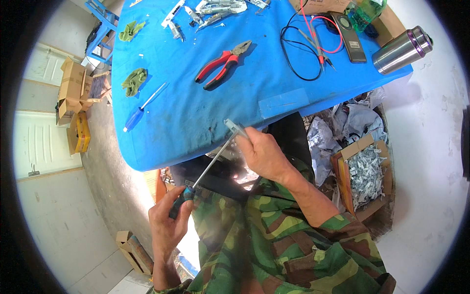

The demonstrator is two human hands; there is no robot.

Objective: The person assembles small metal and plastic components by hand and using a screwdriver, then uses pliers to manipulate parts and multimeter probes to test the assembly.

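My left hand (pixel 167 220) is closed around the dark handle of a screwdriver (pixel 214 160), whose long metal shaft slants up to the right. The shaft's tip meets a small light-grey piece (pixel 235 128), pinched in my right hand (pixel 267 154) just over the table's near edge. What kind of piece it is I cannot make out, and my fingers cover part of it. Farther off on the blue cloth lie red-and-black pliers (pixel 223 64). A second, blue-handled screwdriver (pixel 142 109) rests at the left of the cloth.
Several grey-white parts (pixel 215 11) are heaped at the table's (pixel 171 122) far side. Two green cloths (pixel 134 82) lie leftward. At right are a multimeter (pixel 348 39) with test leads (pixel 313 41) and a steel flask (pixel 402 50). Below stands a carton (pixel 348 183) of scrap pieces.
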